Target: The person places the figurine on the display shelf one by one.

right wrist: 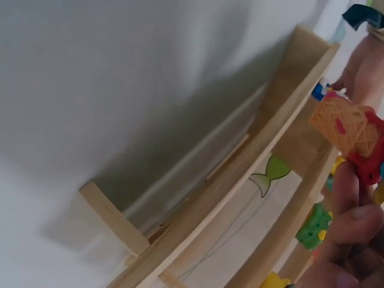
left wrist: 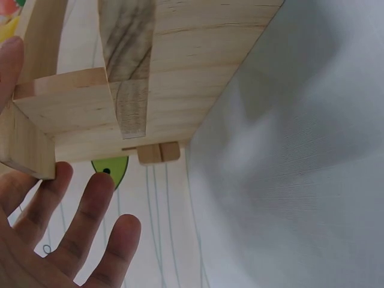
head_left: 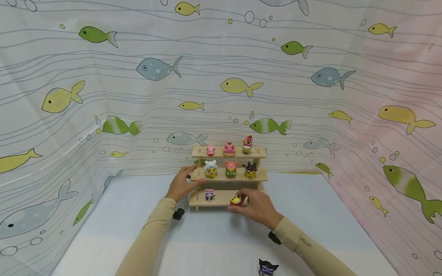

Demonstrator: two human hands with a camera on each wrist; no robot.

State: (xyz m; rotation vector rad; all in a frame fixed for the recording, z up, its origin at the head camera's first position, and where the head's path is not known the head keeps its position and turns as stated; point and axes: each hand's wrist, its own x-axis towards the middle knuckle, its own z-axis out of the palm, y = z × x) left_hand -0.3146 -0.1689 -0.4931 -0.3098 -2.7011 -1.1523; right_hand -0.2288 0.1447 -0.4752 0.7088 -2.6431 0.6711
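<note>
A three-tier wooden display shelf (head_left: 221, 175) stands against the back wall. My left hand (head_left: 182, 184) grips the left end of its middle tier, thumb on one side and fingertips (left wrist: 63, 171) round the other. My right hand (head_left: 257, 205) pinches a small red and yellow figurine (head_left: 236, 200) at the front of the bottom tier. In the right wrist view the figurine shows an orange waffle-patterned base (right wrist: 341, 125). Left of it on that tier stands a purple and white figurine (head_left: 209, 195).
On the middle tier are a white-hooded figurine (head_left: 211, 169), a pink and green one (head_left: 231, 169) and a dark-eared one (head_left: 250, 170). Up top sit a pig figurine (head_left: 210, 150) and two pink ones. A black and purple figurine (head_left: 267, 268) lies near the table's front edge.
</note>
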